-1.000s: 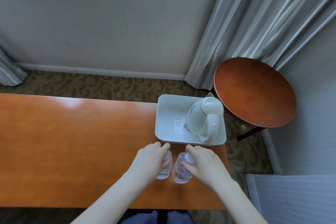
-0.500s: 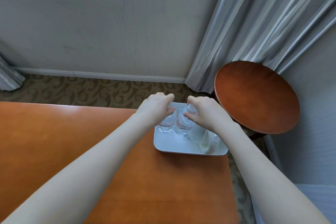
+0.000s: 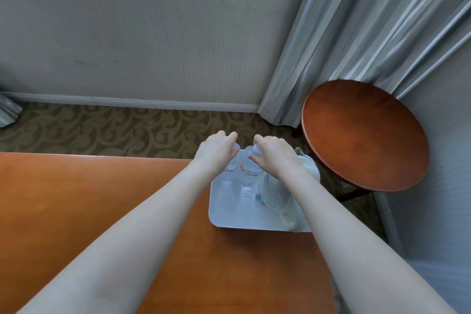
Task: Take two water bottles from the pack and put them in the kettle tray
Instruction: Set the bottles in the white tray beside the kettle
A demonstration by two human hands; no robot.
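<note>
Both arms extended toward 12 o'clock over the desk (image 3: 76, 211). Left hand (image 3: 216, 150) clenched around the cap end of the left bottle (image 3: 230, 169); right hand (image 3: 274, 154) clenched the same way on the right bottle (image 3: 248, 169). Both bottles clear plastic, upright, long axes near vertical, side by side and touching or nearly so; cannot tell which. They sit at the far-left corner of the white kettle tray (image 3: 229, 214), roughly 11 o'clock within the tray, with the kettle (image 3: 277, 194) just beside them at their 4 o'clock, mostly under the right forearm. Whether the bottle bases rest on the tray floor or hang slightly above it cannot be told; the hands and the clear plastic hide the contact. A printed card (image 3: 247, 192) lies flat on the tray floor at the bottles' 6 o'clock. Judgement: placement is nearly complete; what remains is seating the bases and letting go. Key relation: each bottle lies directly beneath its own hand, so the release should be straight up along the bottle axis. The right forearm is the one nearer the kettle, so withdrawing it toward 6 o'clock risks brushing the kettle lid or handle. Pack not in view.
</note>
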